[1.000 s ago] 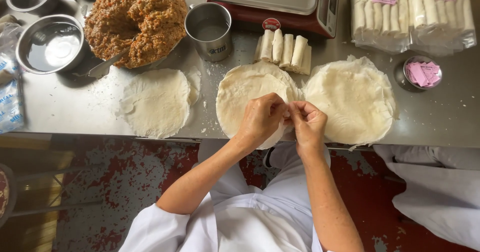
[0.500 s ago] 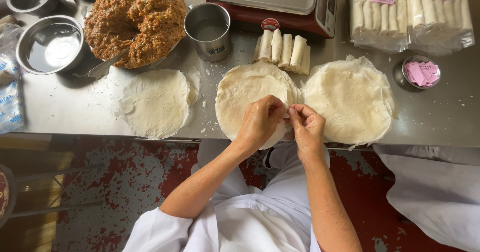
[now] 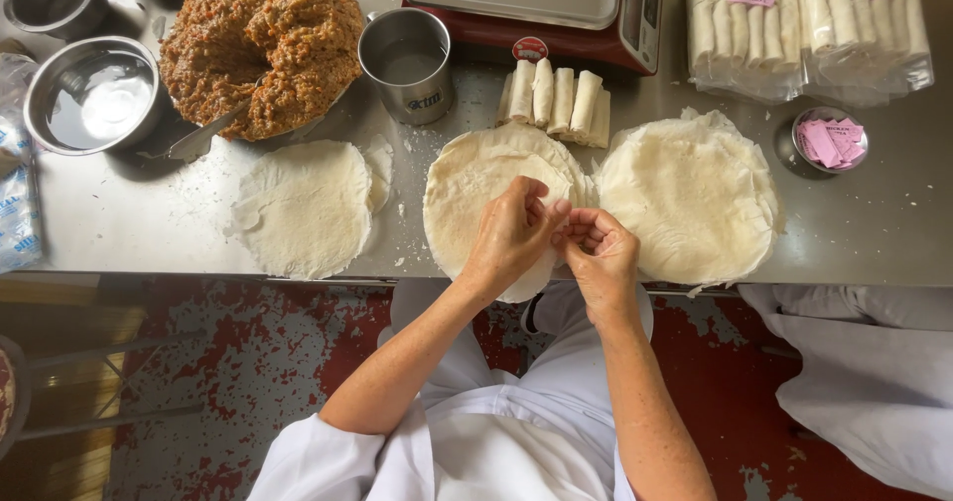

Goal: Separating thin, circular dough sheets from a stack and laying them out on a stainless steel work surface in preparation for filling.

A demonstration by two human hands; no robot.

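Observation:
My left hand [image 3: 514,233] and my right hand [image 3: 596,251] meet fingertip to fingertip over the right edge of a round pale wrapper stack [image 3: 472,183] in the middle of the steel table [image 3: 139,233]. Both pinch the thin edge of a wrapper sheet there. A second, thicker stack of wrappers [image 3: 690,198] lies just right of my hands. Several finished white rolls [image 3: 556,99] lie in a row behind the middle stack. A mound of brown minced filling [image 3: 263,39] fills a tray at the back left, a spoon handle sticking out of it.
A single wrapper [image 3: 303,208] lies at the left. Behind stand a steel cup [image 3: 407,64], two steel bowls [image 3: 89,99], a red scale with a steel pan [image 3: 536,0], packed rolls in plastic [image 3: 804,24] and a small dish of pink slips [image 3: 832,142]. Another person's white sleeve [image 3: 874,362] is at the right.
My hands have stayed at the wrapper's edge, fingers working slightly; the pinch has shifted a little. Nothing else on the table has moved.

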